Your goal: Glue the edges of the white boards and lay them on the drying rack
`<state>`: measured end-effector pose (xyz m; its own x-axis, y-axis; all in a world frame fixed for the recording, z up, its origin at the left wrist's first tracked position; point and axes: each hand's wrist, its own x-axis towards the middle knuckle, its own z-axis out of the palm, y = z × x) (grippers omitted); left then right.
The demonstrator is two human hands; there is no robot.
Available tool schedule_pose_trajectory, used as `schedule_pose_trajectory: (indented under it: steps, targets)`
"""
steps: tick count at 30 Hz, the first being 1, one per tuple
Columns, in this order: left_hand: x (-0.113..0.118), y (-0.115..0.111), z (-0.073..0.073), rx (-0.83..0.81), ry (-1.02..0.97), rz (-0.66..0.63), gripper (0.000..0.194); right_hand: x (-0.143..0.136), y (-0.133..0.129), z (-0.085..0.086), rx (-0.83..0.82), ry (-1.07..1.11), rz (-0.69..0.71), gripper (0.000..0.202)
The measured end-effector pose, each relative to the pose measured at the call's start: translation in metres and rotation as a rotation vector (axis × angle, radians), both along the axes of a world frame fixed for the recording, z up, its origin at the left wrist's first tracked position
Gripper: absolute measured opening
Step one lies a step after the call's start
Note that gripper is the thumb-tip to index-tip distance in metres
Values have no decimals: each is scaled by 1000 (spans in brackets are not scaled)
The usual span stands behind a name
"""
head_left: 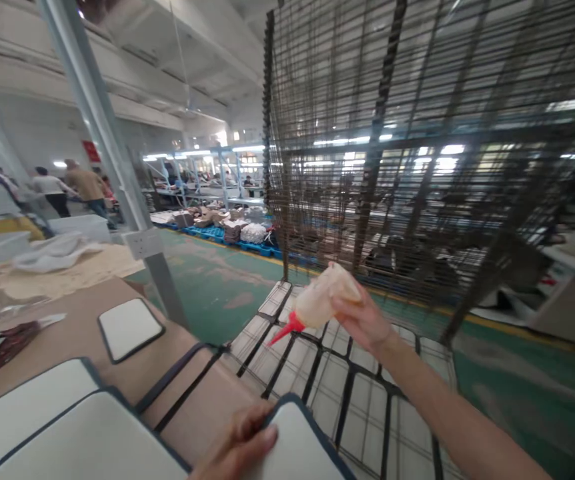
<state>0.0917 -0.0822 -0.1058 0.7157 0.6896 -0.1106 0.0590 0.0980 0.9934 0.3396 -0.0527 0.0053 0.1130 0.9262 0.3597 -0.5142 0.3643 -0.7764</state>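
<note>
A translucent squeeze bottle [317, 300] with a red pointed nozzle is gripped in my right hand [362, 317], tilted so the nozzle points down and left. At the bottom of the view my left hand [242, 440] pinches the edge of a white panel [300, 443] with dark edging. Beyond it, several similar pale panels [317, 367] lie in rows on a wire rack. More white dark-edged panels [87, 440] are at the lower left, and a smaller one [130, 330] rests on the brown table.
Tall wire racks [417, 133] stand upright behind the bottle. A grey metal post [112, 147] rises at the left beside the brown table [177, 333]. Green floor [207, 273] lies beyond, with material piled on blue pallets [212, 232]. People [85, 183] are in the left background.
</note>
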Motion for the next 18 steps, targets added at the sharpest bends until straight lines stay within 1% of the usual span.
schedule_pose_trajectory:
  steps: [2, 3, 4, 6, 7, 9, 11, 13, 14, 15, 16, 18]
  targets:
    - [29, -1, -7, 106, 38, -150, 48, 20, -9, -1, -19, -28, -6, 63]
    - [40, -1, -9, 182, 88, -217, 49, 30, -14, -2, -27, -46, -12, 62]
    - [50, -2, -11, 268, 157, -257, 49, 39, -19, -2, -33, -62, -20, 61]
    - [66, -6, -16, 425, 353, -251, 49, 58, -29, -2, -45, -80, -42, 59]
    - [72, -8, -19, 472, 459, -237, 50, 66, -34, -1, -48, -81, -53, 57]
    - [81, -13, -30, 495, 602, -233, 54, 82, -42, 2, -42, -73, -69, 54]
    - [86, -17, -41, 457, 577, -209, 58, 97, -50, 5, -31, -60, -87, 51]
    - [86, -19, -46, 388, 471, -147, 63, 110, -57, 6, -41, -61, -121, 48]
    - [85, -18, -44, 368, 433, -104, 63, 116, -60, 7, -55, -67, -137, 46]
    - [83, -17, -39, 362, 417, -68, 60, 122, -62, 6, -74, -77, -149, 44]
    - [80, -16, -31, 369, 417, -44, 56, 126, -63, 6, -92, -89, -154, 42]
    - [74, -13, -9, 434, 432, 35, 43, 133, -62, 4, -122, -105, -146, 40]
